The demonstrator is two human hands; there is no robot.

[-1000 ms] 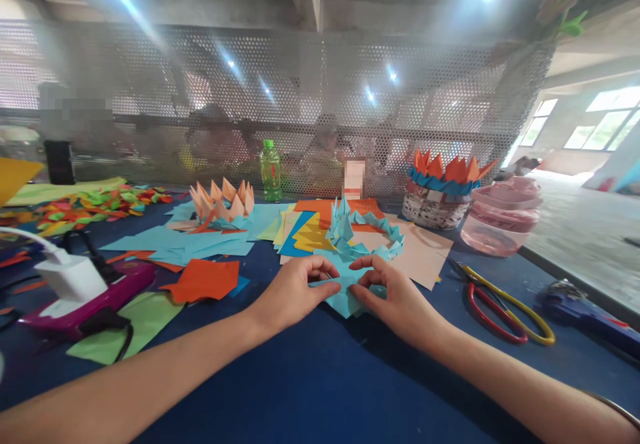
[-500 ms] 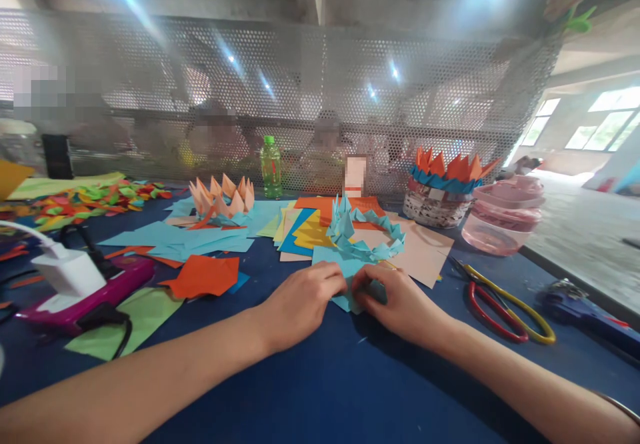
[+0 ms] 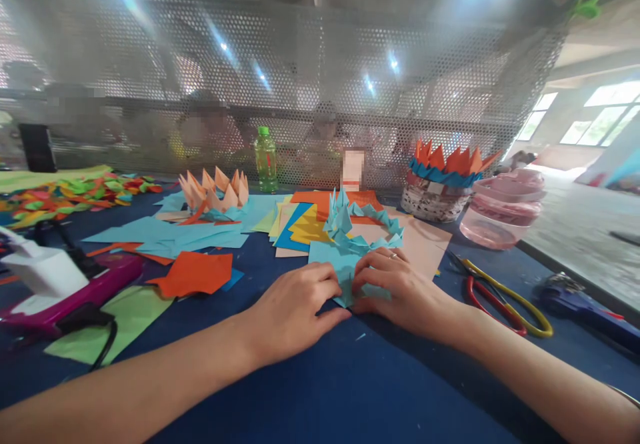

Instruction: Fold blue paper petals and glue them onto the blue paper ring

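My left hand (image 3: 303,307) rests low over the table with bent fingers and its thumb stretched toward the right hand. A small folded piece of light blue paper (image 3: 345,294) lies between my hands, pinched at its sides by the fingertips of both. My right hand (image 3: 400,291), with a ring on one finger, curls over that piece and partly hides it. Just beyond the fingers is a light blue folded-paper ring (image 3: 383,221), with upright points on its left side. It lies over loose coloured sheets.
Scissors (image 3: 510,297) and a dark blue tool (image 3: 585,307) lie right. A pink container (image 3: 500,211) stands near a basket-like pot (image 3: 433,201). A peach paper crown (image 3: 215,194), orange paper (image 3: 197,274), a green bottle (image 3: 265,161) and a purple power strip (image 3: 107,284) are left.
The view has shifted slightly. My left thumb now reaches out toward the right hand, and my right fingers have flattened down over the small light blue paper.
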